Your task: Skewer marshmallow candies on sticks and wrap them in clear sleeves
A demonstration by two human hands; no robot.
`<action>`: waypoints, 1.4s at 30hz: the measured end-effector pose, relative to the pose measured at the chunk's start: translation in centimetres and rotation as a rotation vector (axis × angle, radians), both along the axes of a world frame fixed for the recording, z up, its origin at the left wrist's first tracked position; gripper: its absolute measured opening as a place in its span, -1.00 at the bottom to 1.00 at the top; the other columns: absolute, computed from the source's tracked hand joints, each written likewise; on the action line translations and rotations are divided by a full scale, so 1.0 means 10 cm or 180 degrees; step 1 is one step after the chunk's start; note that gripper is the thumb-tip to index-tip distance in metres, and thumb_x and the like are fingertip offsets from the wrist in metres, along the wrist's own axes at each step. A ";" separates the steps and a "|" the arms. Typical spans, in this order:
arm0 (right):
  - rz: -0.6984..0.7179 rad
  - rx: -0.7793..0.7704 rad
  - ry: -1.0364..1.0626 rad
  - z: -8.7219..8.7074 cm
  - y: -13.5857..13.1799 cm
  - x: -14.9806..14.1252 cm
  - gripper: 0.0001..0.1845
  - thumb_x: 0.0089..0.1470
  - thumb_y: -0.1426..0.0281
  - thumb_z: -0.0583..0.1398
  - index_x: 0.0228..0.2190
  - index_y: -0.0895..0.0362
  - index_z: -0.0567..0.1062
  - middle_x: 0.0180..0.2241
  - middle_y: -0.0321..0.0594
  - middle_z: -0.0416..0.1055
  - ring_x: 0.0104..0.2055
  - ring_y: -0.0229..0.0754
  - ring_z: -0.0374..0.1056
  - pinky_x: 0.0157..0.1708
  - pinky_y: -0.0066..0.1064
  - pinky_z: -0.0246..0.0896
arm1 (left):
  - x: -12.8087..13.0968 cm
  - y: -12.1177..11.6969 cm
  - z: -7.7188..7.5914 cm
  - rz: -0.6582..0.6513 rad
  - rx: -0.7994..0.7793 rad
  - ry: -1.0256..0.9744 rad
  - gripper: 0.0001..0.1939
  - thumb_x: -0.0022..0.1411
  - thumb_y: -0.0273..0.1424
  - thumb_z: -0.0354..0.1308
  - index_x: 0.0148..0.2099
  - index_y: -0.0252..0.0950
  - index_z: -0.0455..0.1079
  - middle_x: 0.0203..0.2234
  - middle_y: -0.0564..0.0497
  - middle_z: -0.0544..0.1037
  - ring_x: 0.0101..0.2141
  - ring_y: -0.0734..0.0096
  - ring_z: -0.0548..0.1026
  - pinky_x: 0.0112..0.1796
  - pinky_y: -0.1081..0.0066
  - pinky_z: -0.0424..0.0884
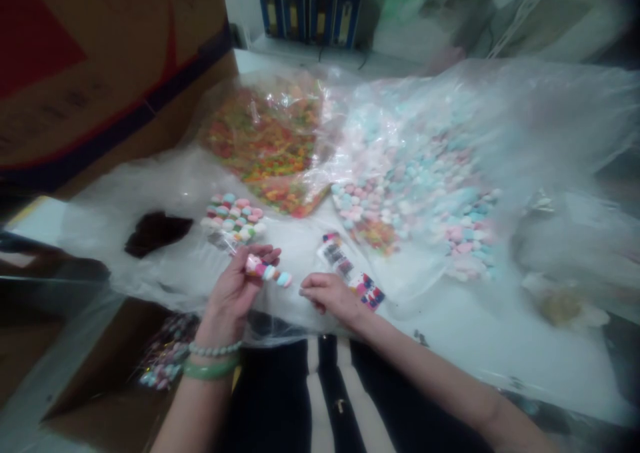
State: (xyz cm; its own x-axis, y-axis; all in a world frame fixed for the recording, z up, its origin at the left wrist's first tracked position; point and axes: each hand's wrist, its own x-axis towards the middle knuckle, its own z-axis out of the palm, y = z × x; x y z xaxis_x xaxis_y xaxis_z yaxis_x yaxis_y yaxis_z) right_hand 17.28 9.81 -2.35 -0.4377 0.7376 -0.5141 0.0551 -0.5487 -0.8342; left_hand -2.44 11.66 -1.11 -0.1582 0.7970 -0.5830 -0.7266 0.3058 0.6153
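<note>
Across the palm of my left hand [243, 276] lies a marshmallow skewer [273, 273], a row of pink, white, blue and brownish pieces with its end toward my right hand. The left thumb and fingers hold its upper part; the fingertips are partly extended. My right hand [327, 294] is just right of the skewer's end, apart from it, thumb and fingers pinched together. Whether something small is in that pinch cannot be made out. Printed colourful packaging strips [353, 273] lie just beyond the right hand. Behind my left hand sits a cluster of marshmallow pieces [234, 216] in rows.
A large clear bag of orange and green gummies [270, 146] lies behind, beside a plastic bag of pastel marshmallows [410, 153]. A big cardboard box [110, 66] stands at left. Below the table's left edge, an open carton [105, 366] holds wrapped sweets. Clear plastic sheeting [170, 173] covers much of the table.
</note>
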 end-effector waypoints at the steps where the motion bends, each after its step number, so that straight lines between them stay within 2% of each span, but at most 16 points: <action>1: 0.0001 -0.0278 0.0260 -0.03 0.00 0.01 -0.93 -0.13 0.41 0.25 -0.54 0.16 0.45 -0.72 -0.46 0.17 -0.67 -0.41 0.01 -0.64 -0.54 -0.12 | 0.02 -0.01 -0.01 0.0035 0.0002 -0.0042 -0.74 0.30 -0.31 0.11 -0.36 -0.39 0.45 -0.34 -0.16 0.59 -0.23 0.15 0.59 -0.13 0.16 0.52; 6: 0.0268 -0.1707 0.1429 -0.14 0.00 0.06 -0.83 -0.20 0.46 0.28 -0.48 0.17 0.38 -0.72 -0.55 0.05 -0.71 -0.49 -0.21 -0.66 -0.56 -0.33 | 0.12 -0.08 -0.05 0.0095 0.0083 -0.0347 -0.69 0.31 -0.23 0.09 -0.35 -0.37 0.44 -0.36 -0.11 0.58 -0.22 0.18 0.59 -0.11 0.14 0.51; 8: 0.0387 -0.1770 0.1477 -0.13 -0.03 0.05 -0.84 -0.15 0.43 0.27 -0.47 0.15 0.36 -0.71 -0.56 0.00 -0.70 -0.48 -0.24 -0.66 -0.55 -0.32 | 0.15 -0.09 -0.05 0.0161 0.0086 -0.0398 -0.64 0.33 -0.20 0.04 -0.36 -0.36 0.44 -0.38 -0.09 0.57 -0.22 0.17 0.59 -0.11 0.13 0.51; 9: 0.0411 -0.1597 0.1316 -0.12 -0.06 0.04 -0.85 -0.12 0.41 0.25 -0.46 0.15 0.37 -0.71 -0.55 0.02 -0.69 -0.46 -0.21 -0.65 -0.54 -0.29 | 0.17 -0.10 -0.05 0.0211 0.0044 -0.0409 -0.61 0.35 -0.19 0.01 -0.38 -0.37 0.43 -0.39 -0.09 0.56 -0.22 0.17 0.59 -0.12 0.13 0.51; 11: 0.0391 -0.0740 0.0631 -0.07 -0.13 0.00 -0.91 -0.05 0.39 0.22 -0.45 0.13 0.38 -0.68 -0.48 0.11 -0.66 -0.41 -0.07 -0.62 -0.52 -0.17 | 0.19 -0.09 -0.04 0.0327 -0.0099 -0.0396 -0.57 0.37 -0.20 -0.05 -0.41 -0.37 0.41 -0.43 -0.09 0.55 -0.25 0.19 0.59 -0.14 0.15 0.52; 15: 0.0503 0.1932 -0.1098 -0.04 -0.23 -0.01 -0.94 0.04 0.46 0.14 -0.46 0.12 0.42 -0.48 -0.30 0.35 -0.41 -0.27 0.23 -0.38 -0.44 0.07 | 0.20 -0.07 0.02 0.0329 -0.0337 -0.0327 -0.60 0.38 -0.28 -0.04 -0.44 -0.38 0.39 -0.47 -0.09 0.54 -0.31 0.23 0.59 -0.19 0.19 0.53; 16: 0.0561 0.2381 -0.1370 -0.04 -0.23 0.00 -0.91 0.06 0.47 0.13 -0.44 0.12 0.43 -0.43 -0.26 0.38 -0.38 -0.25 0.25 -0.34 -0.42 0.08 | 0.20 -0.07 0.03 0.0290 -0.0349 -0.0340 -0.61 0.38 -0.28 -0.04 -0.43 -0.38 0.39 -0.46 -0.10 0.54 -0.31 0.22 0.59 -0.19 0.19 0.53; 18: 0.0590 0.2771 -0.1622 -0.06 -0.21 0.02 -0.87 0.11 0.47 0.09 -0.41 0.12 0.44 -0.40 -0.22 0.41 -0.35 -0.23 0.27 -0.30 -0.40 0.10 | 0.18 -0.07 0.03 0.0221 -0.0359 -0.0397 -0.61 0.38 -0.28 -0.04 -0.42 -0.39 0.41 -0.45 -0.11 0.54 -0.30 0.20 0.59 -0.22 0.20 0.53; 21: 0.0348 0.2426 -0.1423 -0.07 -0.12 0.02 -0.87 0.08 0.48 0.11 -0.47 0.12 0.43 -0.44 -0.26 0.40 -0.35 -0.25 0.28 -0.30 -0.43 0.11 | 0.15 -0.08 0.02 0.0130 -0.0352 -0.0449 -0.60 0.38 -0.27 -0.05 -0.39 -0.40 0.43 -0.45 -0.13 0.55 -0.29 0.15 0.59 -0.26 0.20 0.54; 24: 0.0050 0.1116 -0.0816 -0.06 -0.03 0.02 -0.91 -0.03 0.47 0.15 -0.54 0.12 0.41 -0.60 -0.38 0.28 -0.52 -0.32 0.19 -0.47 -0.47 0.07 | 0.12 -0.09 0.01 0.0016 -0.0404 -0.0367 -0.58 0.38 -0.26 -0.06 -0.38 -0.41 0.45 -0.43 -0.15 0.57 -0.28 0.13 0.60 -0.27 0.20 0.54; 27: -0.0137 -0.0029 -0.0092 -0.05 0.04 0.03 -0.94 -0.11 0.40 0.21 -0.52 0.13 0.43 -0.69 -0.46 0.17 -0.66 -0.38 0.03 -0.64 -0.50 -0.10 | 0.08 -0.09 0.00 -0.0060 -0.0518 -0.0289 -0.55 0.39 -0.26 -0.09 -0.38 -0.43 0.46 -0.43 -0.19 0.57 -0.29 0.12 0.60 -0.27 0.21 0.54; 32: -0.0275 -0.0535 0.0331 -0.05 0.07 0.05 -0.85 -0.25 0.38 0.29 -0.55 0.17 0.44 -0.74 -0.49 0.15 -0.70 -0.44 -0.05 -0.69 -0.52 -0.25 | 0.04 -0.09 -0.02 -0.0229 -0.0538 -0.0283 -0.53 0.40 -0.25 -0.12 -0.36 -0.44 0.47 -0.41 -0.22 0.58 -0.28 0.11 0.60 -0.25 0.21 0.54; 35: -0.0289 -0.0584 0.0312 -0.06 0.07 0.03 -0.86 -0.25 0.39 0.28 -0.55 0.16 0.44 -0.74 -0.50 0.13 -0.70 -0.44 -0.07 -0.68 -0.52 -0.26 | 0.07 -0.09 -0.01 -0.0302 -0.0579 -0.0225 -0.53 0.40 -0.26 -0.13 -0.35 -0.44 0.47 -0.38 -0.23 0.59 -0.27 0.13 0.60 -0.22 0.21 0.54; 38: -0.0236 -0.0267 0.0044 -0.08 0.02 -0.02 -0.92 -0.17 0.39 0.23 -0.54 0.14 0.42 -0.72 -0.48 0.15 -0.67 -0.40 -0.01 -0.65 -0.51 -0.18 | 0.15 -0.09 0.00 -0.0222 -0.0421 -0.0080 -0.56 0.40 -0.25 -0.12 -0.33 -0.42 0.46 -0.37 -0.21 0.59 -0.25 0.12 0.60 -0.19 0.18 0.53; 40: -0.0143 0.0231 -0.0317 -0.11 -0.04 -0.06 -0.95 -0.12 0.41 0.19 -0.56 0.12 0.41 -0.67 -0.44 0.20 -0.60 -0.36 0.08 -0.58 -0.50 -0.06 | 0.20 -0.10 -0.01 -0.0117 -0.0309 -0.0029 -0.58 0.39 -0.23 -0.09 -0.33 -0.40 0.45 -0.39 -0.17 0.59 -0.25 0.12 0.60 -0.17 0.17 0.52; 42: -0.0060 0.1013 -0.0736 -0.13 -0.11 -0.10 -0.90 -0.07 0.44 0.15 -0.58 0.11 0.40 -0.60 -0.39 0.27 -0.50 -0.32 0.18 -0.45 -0.46 0.04 | 0.24 -0.10 -0.02 -0.0055 -0.0242 -0.0010 -0.61 0.36 -0.22 -0.03 -0.35 -0.39 0.44 -0.41 -0.14 0.58 -0.26 0.14 0.60 -0.16 0.18 0.51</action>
State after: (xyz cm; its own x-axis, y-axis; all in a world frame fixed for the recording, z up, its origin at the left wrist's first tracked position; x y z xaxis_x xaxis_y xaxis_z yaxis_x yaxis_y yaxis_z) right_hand 16.32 8.69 -3.62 -0.3218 0.8829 -0.3419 0.2539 -0.2674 -0.9295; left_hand 0.00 10.62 -1.35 -0.1429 0.7530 -0.6423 -0.7226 0.3641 0.5876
